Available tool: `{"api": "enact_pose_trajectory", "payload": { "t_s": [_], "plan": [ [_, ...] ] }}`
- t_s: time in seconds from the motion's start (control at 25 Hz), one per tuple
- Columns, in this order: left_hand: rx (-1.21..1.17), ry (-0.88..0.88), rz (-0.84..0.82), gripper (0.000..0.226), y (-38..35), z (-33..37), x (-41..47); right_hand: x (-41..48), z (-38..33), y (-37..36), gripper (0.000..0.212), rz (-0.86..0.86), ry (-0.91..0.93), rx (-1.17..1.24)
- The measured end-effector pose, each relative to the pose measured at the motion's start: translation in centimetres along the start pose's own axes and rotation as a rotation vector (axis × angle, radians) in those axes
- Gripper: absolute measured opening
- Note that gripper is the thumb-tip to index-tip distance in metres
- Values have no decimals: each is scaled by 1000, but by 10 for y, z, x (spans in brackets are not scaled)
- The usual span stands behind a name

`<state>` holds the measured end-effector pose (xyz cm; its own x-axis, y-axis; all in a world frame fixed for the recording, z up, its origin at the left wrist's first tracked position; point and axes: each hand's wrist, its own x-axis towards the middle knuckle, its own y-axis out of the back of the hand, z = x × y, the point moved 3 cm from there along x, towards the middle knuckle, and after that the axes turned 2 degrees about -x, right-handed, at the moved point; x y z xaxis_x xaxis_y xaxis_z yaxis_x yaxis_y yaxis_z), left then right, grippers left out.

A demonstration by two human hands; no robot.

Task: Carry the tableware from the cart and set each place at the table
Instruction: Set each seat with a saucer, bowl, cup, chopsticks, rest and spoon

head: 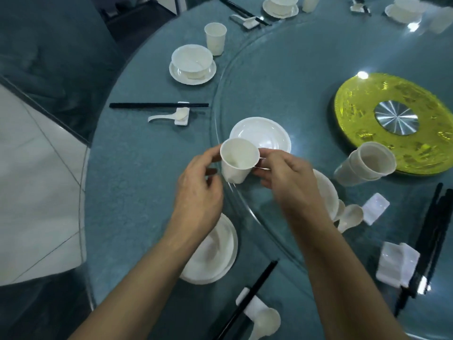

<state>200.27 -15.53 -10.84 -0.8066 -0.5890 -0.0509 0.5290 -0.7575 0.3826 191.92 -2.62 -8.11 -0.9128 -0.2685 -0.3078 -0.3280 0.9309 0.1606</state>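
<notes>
The cup is held mouth-up between the left hand and right hand. The plate lies below, at lower centre, nearer the left.

My feed shows two bare hands. Left hand and right hand uncovered, knuckles and tendons standing out on backs. Left forearm and right forearm bare as far as frame edge. Fingers slim; nails too blurred for me to judge.
</notes>
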Motion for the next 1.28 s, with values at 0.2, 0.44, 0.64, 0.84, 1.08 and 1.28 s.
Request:
{"api": "enact_pose_trajectory", "payload": {
  "t_s": [0.2,0.44,0.64,0.84,1.08,1.28],
  "plan": [
    [8,42,64,54,27,-16,1,5,17,-35,20,-43,-54,18],
    [-67,142,141,54,51,-42,-2,9,28,-72,21,-117,-88,-23],
    [-77,180,141,50,62,-63,-3,7,39,-89,22,-162,-112,-93],
    [-68,205,115,47,64,-74,-1,10,50,-99,20,-146,-137,-93],
    [-51,235,103,46,62,-77,1,9,52,-103,21,-158,-123,-87],
    [-22,225,80,48,65,-75,0,5,50,-99,22,-159,-139,-125]
  ]
}}
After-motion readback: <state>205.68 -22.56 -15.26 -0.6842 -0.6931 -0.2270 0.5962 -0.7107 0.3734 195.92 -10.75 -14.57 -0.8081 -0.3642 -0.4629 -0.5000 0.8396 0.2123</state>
